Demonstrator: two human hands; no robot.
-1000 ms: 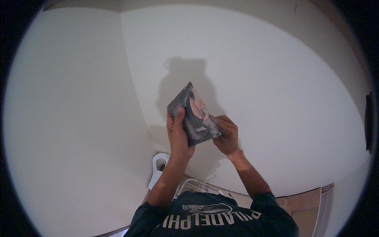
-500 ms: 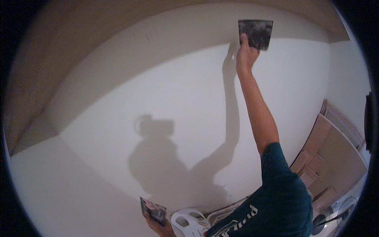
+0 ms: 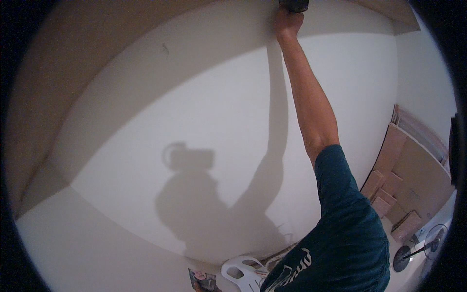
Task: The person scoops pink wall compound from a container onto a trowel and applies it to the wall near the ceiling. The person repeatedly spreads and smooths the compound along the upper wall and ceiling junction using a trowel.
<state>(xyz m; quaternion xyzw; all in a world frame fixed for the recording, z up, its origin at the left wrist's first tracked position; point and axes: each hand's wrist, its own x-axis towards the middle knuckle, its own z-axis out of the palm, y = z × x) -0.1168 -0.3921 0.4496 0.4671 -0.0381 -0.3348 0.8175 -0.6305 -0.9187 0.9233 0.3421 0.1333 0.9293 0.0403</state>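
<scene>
My right arm reaches high up the pale wall (image 3: 214, 112), and my right hand (image 3: 290, 23) is closed on a dark, flat, squarish scraper (image 3: 295, 6). The scraper is cut off by the top edge of the picture, close under the ceiling; whether its edge touches the wall I cannot tell. At the bottom, a second flat scraper (image 3: 206, 281) with a smeared, stained face sticks up into view. My left hand grips it from below, almost wholly hidden by the lower edge.
A brown ceiling (image 3: 97, 44) curves over the wall. A white plastic chair (image 3: 236, 270) stands below, beside the second scraper. At the right lean large brown boards (image 3: 418, 165), with a standing fan (image 3: 434, 242) under them. My shadow falls across the wall.
My right hand has gone up and slightly left with its scraper, now mostly out of view. The second scraper sits lower and further right, and my left hand has nearly left the picture.
</scene>
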